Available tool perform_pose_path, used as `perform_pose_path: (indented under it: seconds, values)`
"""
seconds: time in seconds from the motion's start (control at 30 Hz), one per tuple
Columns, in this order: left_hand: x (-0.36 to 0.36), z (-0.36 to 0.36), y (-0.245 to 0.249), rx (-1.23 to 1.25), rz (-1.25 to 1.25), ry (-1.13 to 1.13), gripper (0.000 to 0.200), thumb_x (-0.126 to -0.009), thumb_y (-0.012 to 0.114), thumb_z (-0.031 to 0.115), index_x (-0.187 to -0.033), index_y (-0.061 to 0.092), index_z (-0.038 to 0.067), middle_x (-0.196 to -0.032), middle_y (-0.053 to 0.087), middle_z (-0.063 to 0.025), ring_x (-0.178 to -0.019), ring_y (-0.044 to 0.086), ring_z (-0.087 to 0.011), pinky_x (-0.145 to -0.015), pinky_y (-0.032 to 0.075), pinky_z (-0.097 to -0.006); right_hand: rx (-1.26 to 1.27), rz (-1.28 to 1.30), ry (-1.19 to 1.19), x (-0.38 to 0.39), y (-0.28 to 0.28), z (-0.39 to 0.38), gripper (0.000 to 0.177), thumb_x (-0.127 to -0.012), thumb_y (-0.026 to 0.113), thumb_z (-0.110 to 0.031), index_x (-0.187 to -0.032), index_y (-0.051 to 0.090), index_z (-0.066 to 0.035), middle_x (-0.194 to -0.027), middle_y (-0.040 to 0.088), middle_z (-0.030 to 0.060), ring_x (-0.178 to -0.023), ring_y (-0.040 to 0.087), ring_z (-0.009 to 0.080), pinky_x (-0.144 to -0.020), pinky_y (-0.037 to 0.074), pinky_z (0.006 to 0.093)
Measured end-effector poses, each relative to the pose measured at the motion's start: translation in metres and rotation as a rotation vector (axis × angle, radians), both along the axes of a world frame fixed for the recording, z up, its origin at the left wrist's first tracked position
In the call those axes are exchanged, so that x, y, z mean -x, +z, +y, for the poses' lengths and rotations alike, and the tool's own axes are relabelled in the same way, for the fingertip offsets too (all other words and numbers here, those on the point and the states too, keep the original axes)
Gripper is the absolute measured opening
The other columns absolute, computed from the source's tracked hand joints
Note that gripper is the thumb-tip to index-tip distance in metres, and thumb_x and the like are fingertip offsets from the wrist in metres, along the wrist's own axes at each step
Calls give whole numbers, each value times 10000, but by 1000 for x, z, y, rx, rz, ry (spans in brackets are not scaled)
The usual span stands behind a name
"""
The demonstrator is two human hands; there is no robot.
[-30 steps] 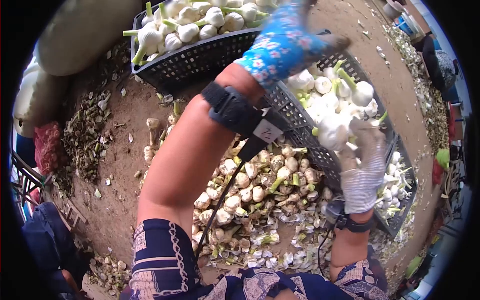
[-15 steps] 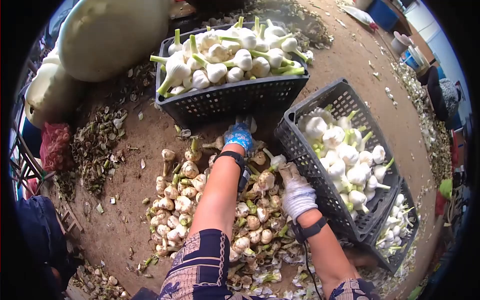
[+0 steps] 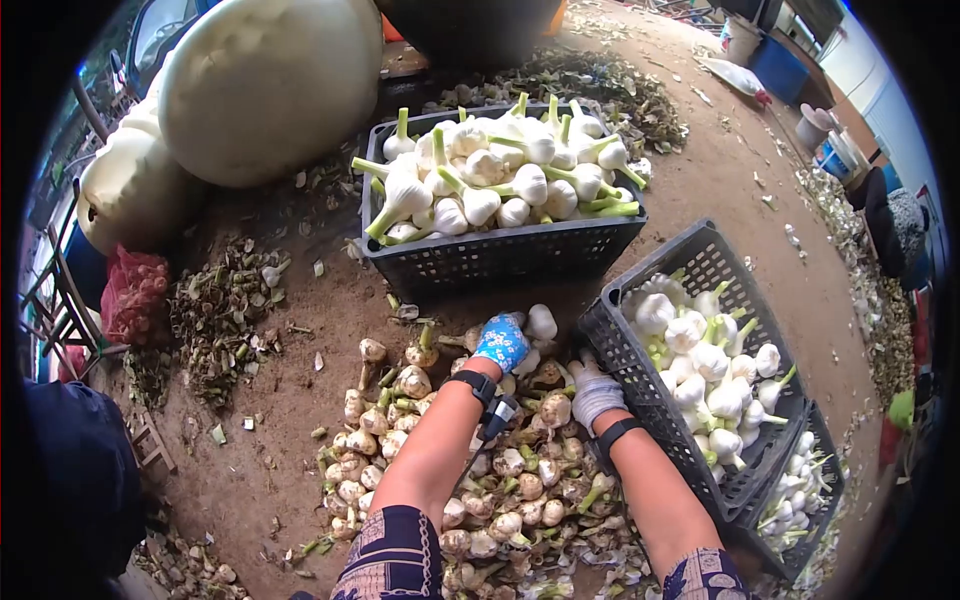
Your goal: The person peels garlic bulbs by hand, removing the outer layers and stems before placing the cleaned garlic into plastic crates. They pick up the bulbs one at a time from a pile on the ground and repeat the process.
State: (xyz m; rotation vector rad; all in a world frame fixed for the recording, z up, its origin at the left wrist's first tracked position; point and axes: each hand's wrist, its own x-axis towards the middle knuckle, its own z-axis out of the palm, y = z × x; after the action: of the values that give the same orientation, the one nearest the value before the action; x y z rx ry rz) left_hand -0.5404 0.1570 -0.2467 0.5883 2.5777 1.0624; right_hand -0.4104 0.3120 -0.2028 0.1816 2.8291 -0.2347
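My left hand [image 3: 502, 343], in a blue patterned glove, has its fingers curled at the top of a heap of soil-stained garlic [image 3: 530, 487]. A clean white garlic bulb [image 3: 541, 322] is right beside its fingers; whether the hand grips anything is hidden. My right hand [image 3: 597, 394], in a whitish knit glove, is lowered with bent fingers between the heap and a black crate [image 3: 640, 352] of white garlic. What its fingertips hold, if anything, does not show. Ahead of both hands is another black crate [image 3: 500, 262], piled with clean garlic with green stalks.
A third crate [image 3: 795, 560] holds smaller garlic at lower right. Big pale sacks [image 3: 270, 90] stand at upper left, with a red mesh bag [image 3: 135, 297] below. Peelings [image 3: 222, 320] litter the ground. A person's dark clothing [image 3: 80, 470] shows at the left edge.
My left hand has drawn back from the far crate, and a white bulb now shows beside it. My right hand has shifted slightly away from the bulb it was at. The view has tilted.
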Motion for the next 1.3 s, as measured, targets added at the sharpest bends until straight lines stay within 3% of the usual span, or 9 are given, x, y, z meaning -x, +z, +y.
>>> perform_pose_path:
  seconds: [0.23, 0.33, 0.47, 0.67, 0.83, 0.97, 1.1, 1.17, 1.3]
  values:
    - [-1, -109, 155, -658, -11, 208, 214, -816, 667, 42, -1019, 598, 36, -862, 645, -26, -768, 598, -77, -686, 487, -230, -204, 141, 13, -29, 22, -18, 420, -684, 645, -185, -1084, 528, -136, -1007, 501, 165, -729, 598, 322, -625, 488, 438]
    - [63, -131, 209, -745, 494, 248, 229, -828, 628, -18, -1049, 573, 12, -945, 637, -40, -848, 598, -95, -728, 499, -243, -198, 251, -17, -49, 64, -44, 506, -659, 676, -193, -1145, 544, -146, -998, 521, 137, -805, 579, 325, -658, 489, 429]
    - [177, -130, 228, -231, 1176, 381, 229, -782, 642, 48, -1009, 622, 29, -932, 607, -130, -834, 615, -294, -755, 499, -329, 248, 641, 3, -43, 117, -53, 530, -669, 708, -75, -1176, 559, -111, -1080, 518, 165, -880, 587, 330, -744, 512, 397]
    - [252, -127, 144, 381, 381, 264, 373, -816, 551, 136, -1188, 567, 121, -1187, 556, -166, -1101, 542, -327, -958, 434, -389, 209, 1198, -41, 80, 155, -43, 540, -693, 678, 4, -1209, 543, -82, -1184, 488, 183, -1091, 517, 326, -904, 455, 385]
    - [251, -143, 155, 466, 453, -2, 409, -814, 525, 128, -1222, 538, 118, -1156, 587, -166, -1056, 573, -322, -927, 450, -387, -17, 739, 6, 185, 111, -31, 612, -782, 655, -296, -1324, 426, -130, -1364, 380, 187, -1230, 401, 372, -1017, 333, 451]
    - [217, -158, 155, 30, 359, 331, 440, -789, 544, 37, -1227, 538, 83, -1271, 511, -157, -1189, 477, -303, -1015, 371, -338, -136, 583, -21, 180, 122, -28, 737, -760, 652, -450, -1363, 351, -152, -1396, 339, 204, -1274, 348, 376, -1030, 314, 448]
    - [158, -203, 196, 49, 798, 455, 412, -840, 615, 188, -1223, 537, 57, -1174, 570, -134, -1072, 567, -240, -897, 455, -316, 35, 668, -80, 121, 155, -24, 704, -790, 615, -459, -1353, 362, -121, -1307, 440, 208, -1178, 456, 376, -965, 388, 438]
    - [106, -226, 216, -508, 390, 328, 359, -893, 572, 166, -1230, 535, 48, -1132, 610, -100, -962, 583, -108, -827, 473, -232, 61, 904, 108, 62, 172, -24, 539, -804, 648, -366, -1233, 501, -76, -1165, 551, 218, -1074, 537, 369, -886, 454, 417]
    - [-19, -237, 229, -852, -509, 227, 232, -894, 573, 237, -976, 625, 27, -876, 672, -93, -717, 632, -151, -641, 497, -245, 689, 531, -107, -105, 186, -28, 375, -835, 605, -32, -1202, 530, -13, -1157, 584, 108, -1018, 577, 178, -874, 476, 292]
